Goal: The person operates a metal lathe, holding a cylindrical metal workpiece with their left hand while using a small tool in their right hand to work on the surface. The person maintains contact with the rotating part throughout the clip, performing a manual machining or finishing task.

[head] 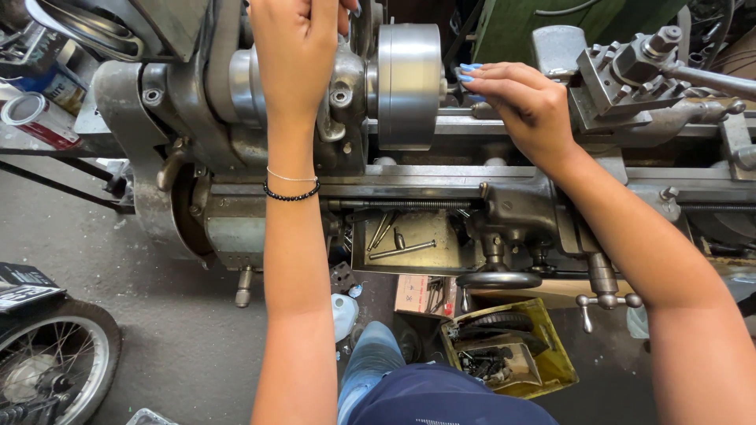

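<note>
Yellow plastic catches us first: a yellow bin (543,354) of dark rubber parts sits on the floor near our knees, beside a small cardboard box (421,295), while a spoked wheel (47,366) shows at the lower left. Above these we see the lathe's round handwheel (498,279) and a shallow metal tray (409,244) holding loose bolts and pins. Farther up, our left hand (295,55), with a bead bracelet on its wrist, rests on the grey headstock (236,86) just left of the chuck (408,83); its fingers run past the top edge, so we cannot tell how they are set. Our right hand (520,98) lies with fingers drawn narrow, pinching a small workpiece (450,86) at the face of the chuck. Beyond it stands the tool post (630,67), and a red can (35,118) lies far left.
</note>
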